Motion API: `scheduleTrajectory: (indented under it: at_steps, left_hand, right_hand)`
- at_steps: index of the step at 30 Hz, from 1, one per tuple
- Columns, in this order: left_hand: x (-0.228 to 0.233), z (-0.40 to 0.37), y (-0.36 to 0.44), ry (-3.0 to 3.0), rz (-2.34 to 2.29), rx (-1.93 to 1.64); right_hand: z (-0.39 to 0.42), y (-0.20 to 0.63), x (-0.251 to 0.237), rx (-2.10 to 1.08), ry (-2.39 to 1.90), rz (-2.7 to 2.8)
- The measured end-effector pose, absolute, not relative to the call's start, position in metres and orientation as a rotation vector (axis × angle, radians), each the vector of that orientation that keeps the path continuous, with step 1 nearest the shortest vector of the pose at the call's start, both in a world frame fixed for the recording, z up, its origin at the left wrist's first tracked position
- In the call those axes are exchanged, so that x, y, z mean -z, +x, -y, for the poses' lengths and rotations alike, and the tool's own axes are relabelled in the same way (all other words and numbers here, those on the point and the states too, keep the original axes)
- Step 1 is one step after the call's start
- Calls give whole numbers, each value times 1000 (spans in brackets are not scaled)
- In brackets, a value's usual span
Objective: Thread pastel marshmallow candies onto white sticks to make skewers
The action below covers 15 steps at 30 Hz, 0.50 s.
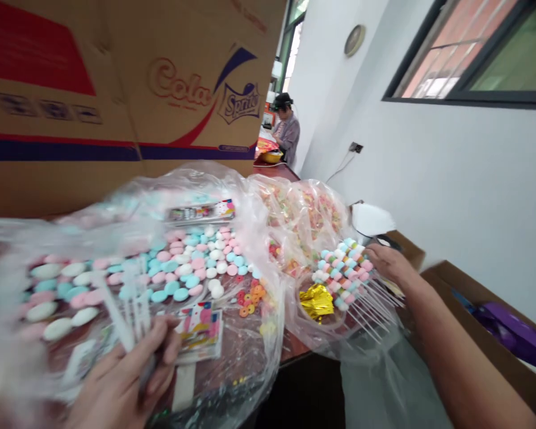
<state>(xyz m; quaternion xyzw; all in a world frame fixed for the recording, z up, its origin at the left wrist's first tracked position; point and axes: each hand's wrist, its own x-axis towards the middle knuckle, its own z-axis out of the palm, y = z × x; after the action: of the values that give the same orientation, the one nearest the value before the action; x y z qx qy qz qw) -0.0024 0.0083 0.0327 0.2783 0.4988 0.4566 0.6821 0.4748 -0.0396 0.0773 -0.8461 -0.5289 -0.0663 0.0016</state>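
Note:
My left hand (129,369) is closed around several flat white plastic sticks (134,304), blurred by motion, that point up and away. Pink, blue and white oval candies (170,271) lie in an open clear bag just beyond it. Beside the fingers is a stack of colourful printed cards (201,330). At the right, my right hand (390,262) reaches to the edge of a pile of candy skewers (346,268) with pale sticks. Its fingertips are partly hidden and blurred, so I cannot make out whether they grip a skewer. Gold foil ties (316,301) lie left of the skewers.
A large cardboard box (116,77) stands behind the candies. Bags of ring-shaped gummies (301,208) sit at the back centre. Orange rings (252,298) lie near the middle. An open carton with a purple object (513,333) is at right. A person (288,134) works farther off.

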Motion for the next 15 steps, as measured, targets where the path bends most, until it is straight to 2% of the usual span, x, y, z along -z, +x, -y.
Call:
scheduleTrajectory:
  at_steps: [2,3,8,12,15]
  left_hand:
    - [-39,-5,-3,576,-1051,-1061]
    - [-41,-4,-4,568,-1016,-1088]
    - [-43,-7,-13,493,-837,-1215]
    - [-52,-5,-11,367,-683,-1276]
    - [-58,5,0,324,-603,-1256]
  right_hand:
    - [42,468,-81,263,-2659,1635]
    - [42,461,-83,392,-2607,1611]
    - [37,377,-93,711,-1917,1557]
    - [39,258,-84,615,-1362,1724]
    - [47,176,-65,356,-1071,1870]
